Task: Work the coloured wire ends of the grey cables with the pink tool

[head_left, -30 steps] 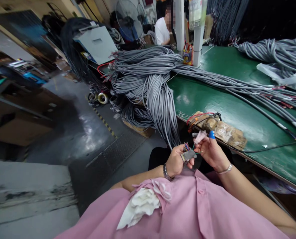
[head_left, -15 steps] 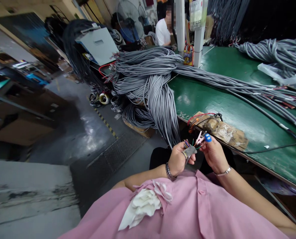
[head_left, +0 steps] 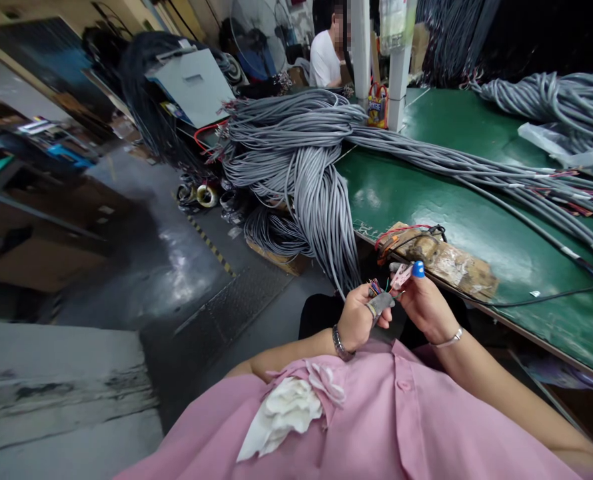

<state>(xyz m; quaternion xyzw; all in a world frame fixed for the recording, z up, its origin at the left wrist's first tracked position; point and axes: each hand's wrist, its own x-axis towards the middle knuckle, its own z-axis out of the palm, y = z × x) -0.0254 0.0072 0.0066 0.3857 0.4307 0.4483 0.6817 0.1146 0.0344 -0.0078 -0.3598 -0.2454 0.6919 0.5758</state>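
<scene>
My left hand (head_left: pixel 357 321), with a grey cover on its thumb, is closed round a small bundle of thin coloured wires (head_left: pixel 375 287). Close on its right, my right hand (head_left: pixel 425 305) pinches a small pink clip-like tool (head_left: pixel 401 276) at the wires' ends. Blue tape (head_left: pixel 418 269) wraps a fingertip of my right hand. Both hands are in front of my pink shirt, just off the table's edge. My fingers partly hide the wires and the tool.
Grey cables (head_left: pixel 321 180) hang in a thick bundle over the left end of the green table (head_left: pixel 466 213). A worn wooden block (head_left: pixel 456 267) lies at its near edge, beside a black cord. Behind a white post (head_left: pixel 360 53) sits a person in a white shirt (head_left: pixel 324 60).
The pink tool in my right hand has turned and now lies flatter, its pink side more in view. My left hand has hardly moved. The view has shifted slightly.
</scene>
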